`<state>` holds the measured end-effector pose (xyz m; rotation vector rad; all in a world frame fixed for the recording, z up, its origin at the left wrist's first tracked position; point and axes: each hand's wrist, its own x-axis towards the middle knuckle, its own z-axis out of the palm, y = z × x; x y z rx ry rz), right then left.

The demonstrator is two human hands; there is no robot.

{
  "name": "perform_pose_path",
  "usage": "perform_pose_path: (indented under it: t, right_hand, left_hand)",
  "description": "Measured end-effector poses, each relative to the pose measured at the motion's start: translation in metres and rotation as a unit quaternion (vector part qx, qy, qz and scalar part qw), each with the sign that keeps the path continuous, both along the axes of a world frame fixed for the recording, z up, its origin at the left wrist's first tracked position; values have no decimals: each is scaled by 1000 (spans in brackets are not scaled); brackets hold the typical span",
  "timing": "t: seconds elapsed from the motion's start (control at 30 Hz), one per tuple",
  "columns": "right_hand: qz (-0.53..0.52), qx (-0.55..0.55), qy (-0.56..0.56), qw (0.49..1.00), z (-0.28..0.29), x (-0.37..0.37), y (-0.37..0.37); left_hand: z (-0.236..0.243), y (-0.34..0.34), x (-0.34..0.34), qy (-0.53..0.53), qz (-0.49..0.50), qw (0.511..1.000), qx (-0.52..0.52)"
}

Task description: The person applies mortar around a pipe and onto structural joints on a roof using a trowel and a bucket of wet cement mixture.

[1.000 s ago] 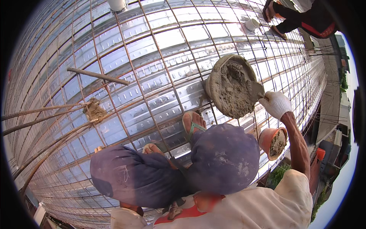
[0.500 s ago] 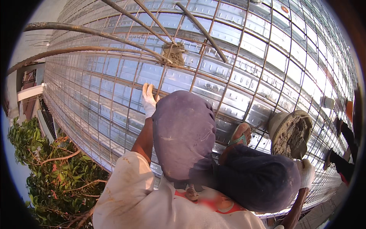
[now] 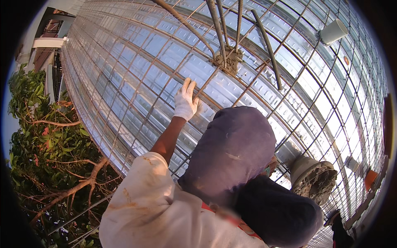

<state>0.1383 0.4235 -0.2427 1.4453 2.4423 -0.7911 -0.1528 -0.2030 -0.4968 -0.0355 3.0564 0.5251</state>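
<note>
My left hand (image 3: 186, 100), in a white glove with pale fingers showing, reaches forward with its fingers stretched out. It lies at the thin steel rebar mesh (image 3: 159, 77) over the shiny ribbed metal decking (image 3: 194, 68); whether it presses on a bar I cannot tell. My right hand is out of the picture, past my bent knees. A round bucket (image 3: 298, 168) of wet grey concrete (image 3: 316, 184) stands tilted on the mesh to my right. Ahead of my left hand, thick rebars (image 3: 216, 29) rise from a rough lump of concrete (image 3: 230, 62).
A loose dark bar (image 3: 268, 49) lies across the mesh beyond the lump. Pale pipe stubs (image 3: 333, 32) stick up on the right, near an orange object (image 3: 370, 180). Part of another person's dark-clothed leg (image 3: 340, 231) shows at lower right. Leafy branches (image 3: 49, 144) grow past the deck's left edge.
My view has swung and shifted, so the rebars and bucket sit differently. My left hand has come out from beside my knee, fingers forward. My right hand has gone from sight behind my knee.
</note>
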Motion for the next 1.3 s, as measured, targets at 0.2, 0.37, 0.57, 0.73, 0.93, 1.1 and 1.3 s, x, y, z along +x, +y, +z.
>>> perform_pose_path:
  t: [0.2, 0.37, 0.57, 0.73, 0.93, 1.1, 1.3]
  right_hand:
    - [172, -45, -52, 983, 33, -113, -54]
    - [471, -45, 27, 880, 2, -227, -122]
    - [578, -230, -119, 774, -15, -362, -249]
    - [442, -433, -176, 766, -74, -419, -310]
    - [304, -508, -186, 785, -124, -440, -342]
    - [299, -476, -172, 809, -116, -421, -365]
    - [421, -366, -82, 826, -167, -411, -397]
  left_hand:
    - [-11, -10, 8, 34, 26, 998, 49]
    - [-15, 4, -9, 54, 25, 997, 46]
    - [-10, -9, 1, 13, 39, 998, 48]
    - [-13, -3, -5, -2, 46, 997, 64]
    - [-9, -4, -4, -39, 54, 994, 83]
    - [-5, -6, -4, -16, 49, 993, 109]
    - [-7, -3, -1, 38, 37, 994, 96]
